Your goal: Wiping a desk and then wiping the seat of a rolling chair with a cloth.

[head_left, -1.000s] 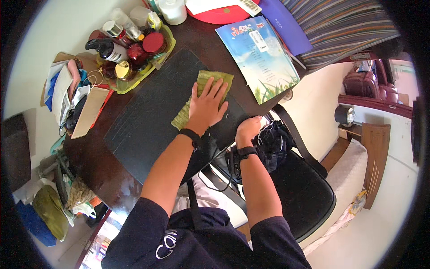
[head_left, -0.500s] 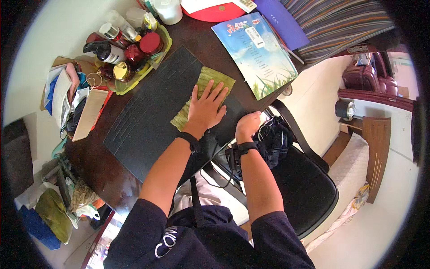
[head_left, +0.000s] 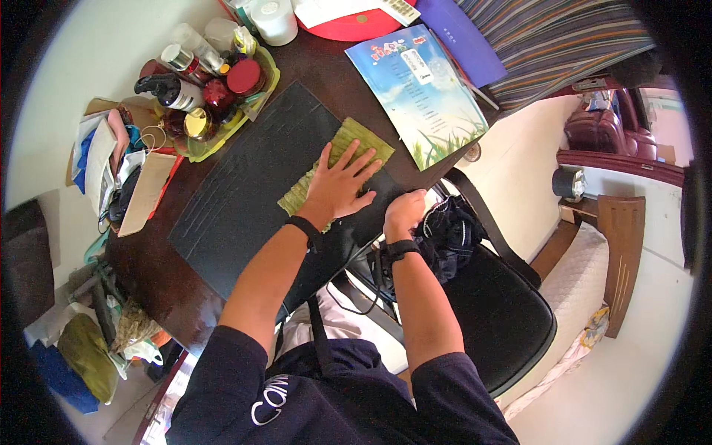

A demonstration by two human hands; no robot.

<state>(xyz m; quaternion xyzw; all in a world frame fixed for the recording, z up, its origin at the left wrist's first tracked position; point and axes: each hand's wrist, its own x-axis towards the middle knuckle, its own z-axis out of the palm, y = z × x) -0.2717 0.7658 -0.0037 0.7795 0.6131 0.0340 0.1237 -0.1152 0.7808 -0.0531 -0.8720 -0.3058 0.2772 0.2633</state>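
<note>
My left hand (head_left: 343,185) lies with its fingers spread on a folded green cloth (head_left: 305,194), pressing it against a black mat (head_left: 252,170). The mat has raised lines along its far left part and lies across a dark brown desk (head_left: 159,271). By the mat's right end, at the desk's near edge, my right hand (head_left: 404,213) is closed with its fingers curled; what they grip is hidden. Dark bunched clothing (head_left: 452,233) sits on a black chair (head_left: 497,319) just right of that hand.
A yellow-green tray (head_left: 215,141) of bottles and jars stands at the desk's far left, beside a box of odds and ends (head_left: 144,185). A blue booklet (head_left: 415,96) and a purple folder (head_left: 467,44) lie far right. A white tub (head_left: 274,21) stands behind.
The cloth has shifted slightly, with my left hand still flat on it. My right hand stays at the desk edge, and the whole view has tilted a little.
</note>
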